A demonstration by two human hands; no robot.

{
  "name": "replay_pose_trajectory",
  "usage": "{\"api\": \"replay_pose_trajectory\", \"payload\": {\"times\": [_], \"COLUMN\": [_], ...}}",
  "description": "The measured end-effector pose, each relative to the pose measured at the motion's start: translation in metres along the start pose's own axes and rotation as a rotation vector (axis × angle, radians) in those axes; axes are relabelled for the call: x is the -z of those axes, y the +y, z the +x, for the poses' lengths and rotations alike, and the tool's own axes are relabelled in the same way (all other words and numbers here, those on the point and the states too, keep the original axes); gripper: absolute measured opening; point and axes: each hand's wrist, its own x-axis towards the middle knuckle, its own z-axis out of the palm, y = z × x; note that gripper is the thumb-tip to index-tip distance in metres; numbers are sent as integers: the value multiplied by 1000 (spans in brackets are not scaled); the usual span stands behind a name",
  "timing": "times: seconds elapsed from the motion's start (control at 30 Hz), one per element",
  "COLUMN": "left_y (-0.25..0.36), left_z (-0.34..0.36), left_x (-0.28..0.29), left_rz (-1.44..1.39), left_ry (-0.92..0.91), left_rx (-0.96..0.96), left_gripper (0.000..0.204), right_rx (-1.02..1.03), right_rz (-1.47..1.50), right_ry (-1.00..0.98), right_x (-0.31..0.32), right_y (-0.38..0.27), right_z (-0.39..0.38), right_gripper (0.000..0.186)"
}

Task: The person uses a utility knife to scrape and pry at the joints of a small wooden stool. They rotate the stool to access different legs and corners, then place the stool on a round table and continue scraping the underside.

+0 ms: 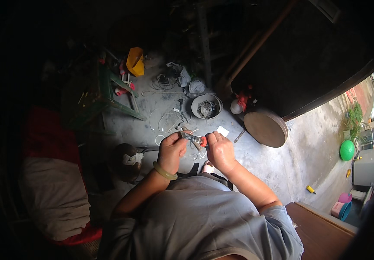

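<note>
In front of my chest, both hands meet at a small hand tool (204, 141) with a grey metal head and a red-orange handle; its exact kind is not clear. My right hand (222, 151) is closed round the handle end. Fingers of my left hand (171, 151) pinch together at the metal end, and what lies between them is too small to make out. A bangle (164, 171) circles my left wrist. Thin pale wire (165, 121) lies in loops on the floor beyond my hands.
A round bowl of ash-like scraps (206, 107) and a large round shallow pan (265, 128) stand ahead. At left are a green wooden stool (104, 97) and a yellow plastic container (135, 61). A long-handled shovel (249, 54) leans there; a green ball (347, 150) sits far right.
</note>
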Motion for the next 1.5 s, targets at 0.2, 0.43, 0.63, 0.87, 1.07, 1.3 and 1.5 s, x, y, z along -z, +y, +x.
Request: {"api": "replay_pose_trajectory", "payload": {"times": [0.2, 0.43, 0.63, 0.87, 1.07, 1.3, 1.5], "left_y": [7, 11, 15, 15, 12, 17, 12], "left_z": [-8, -15, -18, -16, -17, -17, -8], "left_x": [-2, -5, -10, -9, -7, -7, -3], "left_rz": [-132, -213, -201, -201, -189, -166, -245], "left_ry": [-84, -178, -196, -237, -213, -226, -251], "left_rx": [30, 40, 55, 55, 60, 53, 72], "left_gripper": [28, 35, 33, 29, 31, 42, 39], "right_rx": [31, 43, 39, 28, -5, -316, -227], "right_rz": [-20, -87, -105, -45, 14, 130, 269], "right_ry": [62, 110, 123, 114, 82, 51, 70], "right_x": [-3, 2, 1, 0, -6, 2, 19], "right_y": [3, 5, 13, 20, 26, 60, 22], "right_z": [4, 12, 13, 14, 11, 9, 13], "right_gripper": [11, 11, 12, 14, 14, 14, 13]}}
